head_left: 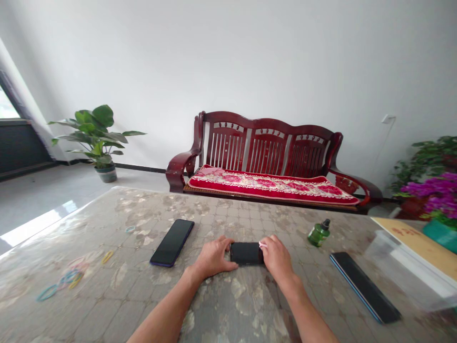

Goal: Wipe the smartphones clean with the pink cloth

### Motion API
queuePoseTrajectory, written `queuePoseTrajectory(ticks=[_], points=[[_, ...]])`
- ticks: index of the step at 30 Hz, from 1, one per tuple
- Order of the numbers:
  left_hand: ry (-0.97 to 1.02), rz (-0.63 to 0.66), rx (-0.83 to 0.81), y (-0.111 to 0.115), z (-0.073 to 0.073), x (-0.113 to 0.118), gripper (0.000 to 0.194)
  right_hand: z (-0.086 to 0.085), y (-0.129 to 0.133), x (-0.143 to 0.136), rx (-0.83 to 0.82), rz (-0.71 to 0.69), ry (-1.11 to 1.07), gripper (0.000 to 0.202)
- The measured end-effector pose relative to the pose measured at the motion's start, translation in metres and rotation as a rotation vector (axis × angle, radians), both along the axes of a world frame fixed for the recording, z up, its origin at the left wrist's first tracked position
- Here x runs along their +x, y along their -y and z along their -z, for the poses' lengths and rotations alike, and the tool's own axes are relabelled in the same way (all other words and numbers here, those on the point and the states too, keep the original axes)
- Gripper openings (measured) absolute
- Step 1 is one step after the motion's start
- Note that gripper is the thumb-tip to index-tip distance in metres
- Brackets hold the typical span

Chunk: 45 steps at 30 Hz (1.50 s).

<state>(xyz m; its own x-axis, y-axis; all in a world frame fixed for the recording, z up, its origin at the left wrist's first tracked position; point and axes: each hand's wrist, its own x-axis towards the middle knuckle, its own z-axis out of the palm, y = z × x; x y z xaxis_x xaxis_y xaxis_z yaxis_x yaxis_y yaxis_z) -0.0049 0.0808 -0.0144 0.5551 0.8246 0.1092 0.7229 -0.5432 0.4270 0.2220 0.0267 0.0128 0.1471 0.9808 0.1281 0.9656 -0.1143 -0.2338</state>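
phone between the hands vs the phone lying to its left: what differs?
Pose: the middle phone sits crosswise, long edges running left to right; the left phone lies at a slant, far end toward the right.
Contact: the left hand and right hand are at the middle phone's ends; no hand touches the left phone.
Edge: the left phone shows a blue-purple rim; the middle phone's looks dark.
Shared: both show dark faces.
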Motion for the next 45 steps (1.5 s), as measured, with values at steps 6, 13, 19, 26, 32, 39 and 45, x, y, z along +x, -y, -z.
queuePoseTrajectory(ticks=[6,13,19,26,32,39,45], points=[[0.015,0.002,0.002,-0.001,0.001,0.000,0.057,0.002,0.006,-0.026,0.020,-0.067,0.015,0.021],[-0.003,-0.002,-0.003,0.001,-0.003,0.000,0.056,0.004,0.019,-0.017,0.056,-0.109,-0.046,0.022],[0.006,0.000,-0.002,0.000,-0.001,0.001,0.056,0.007,0.025,0.004,0.072,0.041,0.021,0.020],[0.022,0.001,-0.022,-0.002,0.002,-0.001,0.060,0.011,0.029,-0.047,0.100,-0.152,-0.011,0.021],[-0.015,-0.004,-0.047,-0.005,0.004,-0.001,0.062,0.012,0.036,-0.006,0.125,-0.075,-0.027,0.019],[-0.011,-0.004,-0.054,-0.004,0.002,-0.001,0.063,0.012,0.035,-0.034,0.106,-0.106,-0.008,0.021],[-0.002,-0.015,-0.041,-0.001,-0.001,0.001,0.060,0.011,0.030,-0.040,0.105,-0.172,-0.037,0.020]])
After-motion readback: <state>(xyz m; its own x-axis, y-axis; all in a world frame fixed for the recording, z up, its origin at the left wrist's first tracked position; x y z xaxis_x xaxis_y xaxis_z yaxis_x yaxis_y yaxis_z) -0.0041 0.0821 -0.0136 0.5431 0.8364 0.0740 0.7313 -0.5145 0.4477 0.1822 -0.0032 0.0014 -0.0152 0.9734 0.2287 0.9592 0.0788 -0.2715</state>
